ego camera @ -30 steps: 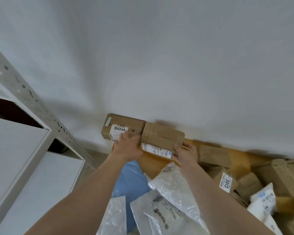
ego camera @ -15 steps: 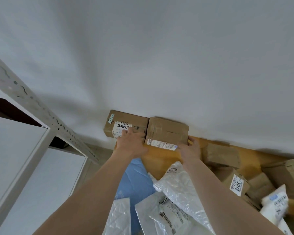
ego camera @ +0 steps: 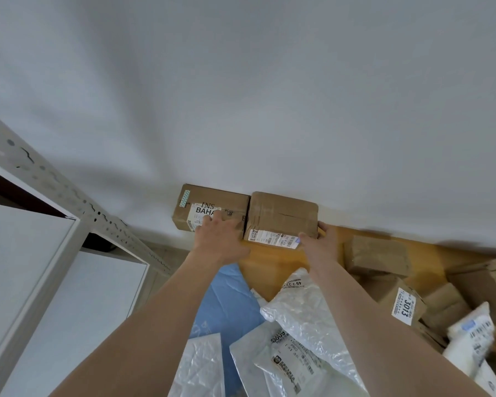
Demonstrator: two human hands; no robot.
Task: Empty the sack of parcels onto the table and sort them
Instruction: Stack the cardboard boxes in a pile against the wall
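Note:
Two brown cardboard parcels stand side by side against the white wall at the far left corner of the wooden table. The left box bears a white "BAHA" label; my left hand presses its front face with straight fingers. The right box is wrapped in brown tape with a label along its lower front edge. My right hand grips its lower right corner, thumb on the front and fingers round the side. No sack is in view.
White plastic mailers and a blue mailer lie on the near part of the table under my forearms. More brown boxes, one marked 3013, are heaped at the right. A grey metal shelf rack stands at the left.
The taped box has been set down and slid back against the wall, flush with the BAHA box. Both hands have followed it forward.

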